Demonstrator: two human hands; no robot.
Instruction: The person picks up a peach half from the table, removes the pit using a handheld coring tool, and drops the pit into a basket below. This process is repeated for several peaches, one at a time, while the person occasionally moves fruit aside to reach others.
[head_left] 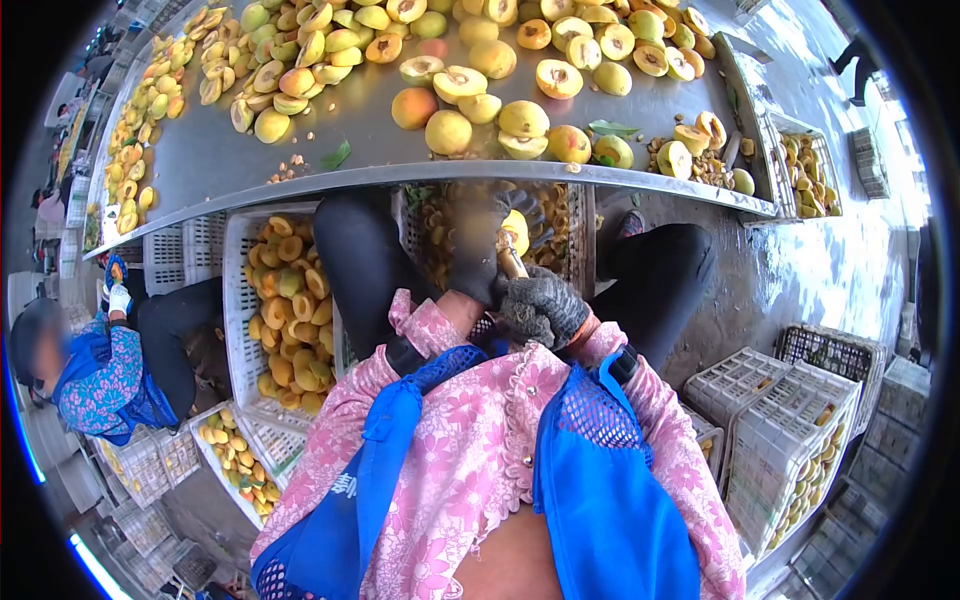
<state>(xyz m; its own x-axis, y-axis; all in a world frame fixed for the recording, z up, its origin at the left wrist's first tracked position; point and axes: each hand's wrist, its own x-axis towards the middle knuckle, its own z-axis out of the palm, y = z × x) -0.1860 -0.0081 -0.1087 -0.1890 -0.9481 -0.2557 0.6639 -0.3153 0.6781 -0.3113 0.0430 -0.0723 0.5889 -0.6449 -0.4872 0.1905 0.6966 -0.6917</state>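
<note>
1. Head view, centre: the left hand (pixel 494 212), gloved and partly blurred, curls around a yellow fruit (pixel 515 230).
2. Just below, the gloved right hand (pixel 541 306) grips a narrow tool (pixel 511 257), its upper end at the fruit.
3. Behind them, a crate (pixel 583 235) of fruit pieces sits below the metal table (pixel 370 118).

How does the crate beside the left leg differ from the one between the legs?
The left crate holds large yellow-orange fruit halves; the middle crate holds smaller, browner pieces, too small to identify surely.
The left crate shows most of its contents, while the middle crate is partly covered by the left hand.
Both are open-topped, pale and slotted.
</note>
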